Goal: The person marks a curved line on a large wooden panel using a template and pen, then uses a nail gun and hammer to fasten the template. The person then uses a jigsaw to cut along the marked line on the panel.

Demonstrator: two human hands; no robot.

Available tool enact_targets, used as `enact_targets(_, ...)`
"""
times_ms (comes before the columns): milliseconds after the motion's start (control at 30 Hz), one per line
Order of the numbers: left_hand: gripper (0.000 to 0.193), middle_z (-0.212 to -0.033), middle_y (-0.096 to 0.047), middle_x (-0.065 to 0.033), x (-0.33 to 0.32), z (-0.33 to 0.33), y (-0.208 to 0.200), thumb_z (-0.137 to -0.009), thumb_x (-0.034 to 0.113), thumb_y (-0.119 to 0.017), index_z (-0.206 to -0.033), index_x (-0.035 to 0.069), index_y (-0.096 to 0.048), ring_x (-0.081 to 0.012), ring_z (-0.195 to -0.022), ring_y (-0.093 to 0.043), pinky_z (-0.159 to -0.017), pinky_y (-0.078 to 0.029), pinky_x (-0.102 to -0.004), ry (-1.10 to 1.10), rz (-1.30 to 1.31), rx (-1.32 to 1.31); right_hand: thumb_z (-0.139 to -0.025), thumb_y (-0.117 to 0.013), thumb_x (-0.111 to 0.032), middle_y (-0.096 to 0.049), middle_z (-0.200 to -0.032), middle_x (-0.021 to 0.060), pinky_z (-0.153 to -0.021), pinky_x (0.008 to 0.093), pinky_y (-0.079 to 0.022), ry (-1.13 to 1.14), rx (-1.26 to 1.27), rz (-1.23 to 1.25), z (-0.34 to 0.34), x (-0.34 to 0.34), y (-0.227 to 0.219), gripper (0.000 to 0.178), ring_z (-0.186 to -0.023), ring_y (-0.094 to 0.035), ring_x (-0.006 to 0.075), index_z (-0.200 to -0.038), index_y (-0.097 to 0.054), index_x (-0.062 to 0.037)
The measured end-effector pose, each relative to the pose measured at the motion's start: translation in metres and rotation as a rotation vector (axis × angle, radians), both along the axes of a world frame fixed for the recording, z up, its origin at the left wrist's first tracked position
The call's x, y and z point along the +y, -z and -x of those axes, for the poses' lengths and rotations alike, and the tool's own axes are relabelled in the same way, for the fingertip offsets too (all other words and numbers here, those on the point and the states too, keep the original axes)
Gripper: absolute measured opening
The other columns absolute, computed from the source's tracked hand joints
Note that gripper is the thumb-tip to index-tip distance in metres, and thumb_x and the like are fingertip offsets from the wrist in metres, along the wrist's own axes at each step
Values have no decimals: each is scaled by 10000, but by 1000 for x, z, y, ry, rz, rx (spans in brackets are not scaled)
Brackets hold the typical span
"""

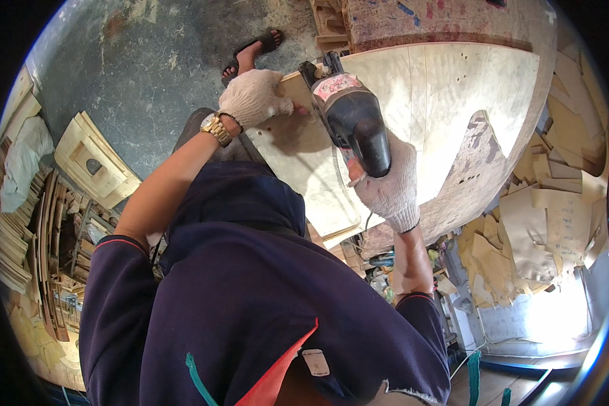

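A pale plywood sheet (446, 88) lies across a worn, stained worktable, with a thin line across it and a pointed cut-out on its right side. My right hand (392, 183), in a white knit glove, is wrapped round the rear of a black jigsaw (362, 125) with a floral-patterned patch on top. The jigsaw rests over the sheet near its far left part; its blade is hidden. My left hand (254, 98), also gloved, grips the sheet's left edge, just left of the jigsaw. A bare fingertip shows on the wood, while the other fingers are mostly hidden.
The worktable (440, 24) shows beyond the sheet and at its near right. Brown template sheets (528, 223) hang at the right. Cut wood pieces (44, 237) and a framed panel (95, 162) stand at the left. A sandalled foot (254, 54) is on the concrete floor (162, 61).
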State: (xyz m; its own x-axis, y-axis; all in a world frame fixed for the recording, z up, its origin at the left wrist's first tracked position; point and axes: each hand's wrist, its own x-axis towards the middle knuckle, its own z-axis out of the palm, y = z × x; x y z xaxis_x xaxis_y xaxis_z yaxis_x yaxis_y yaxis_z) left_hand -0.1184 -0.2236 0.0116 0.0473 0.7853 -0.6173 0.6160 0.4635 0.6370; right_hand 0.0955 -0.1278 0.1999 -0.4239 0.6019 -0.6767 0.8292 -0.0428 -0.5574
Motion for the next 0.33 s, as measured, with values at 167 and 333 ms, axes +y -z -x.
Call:
enact_targets(167,435,-942,-755,-167,-1,-1,6,-810,459,-802,-998,70,-752,-350,-930,-745,-808,-582,-468,7,-4,-12,-702,-715,-127,-659,-656,151,-647,377,-556,9,38,-24,3,0,1,294,-612,-712,303,-953,-646,10)
enact_targets(333,449,-979,-764,-169,5,2,-6,-803,433,-816,-1078,82,-764,-348,-952,-747,-818,-582,-473,4,76,-18,-712,-705,-128,-693,-687,147,-670,373,-568,24,62,3,5,1,0,284,-655,-740,302,-962,-656,-1)
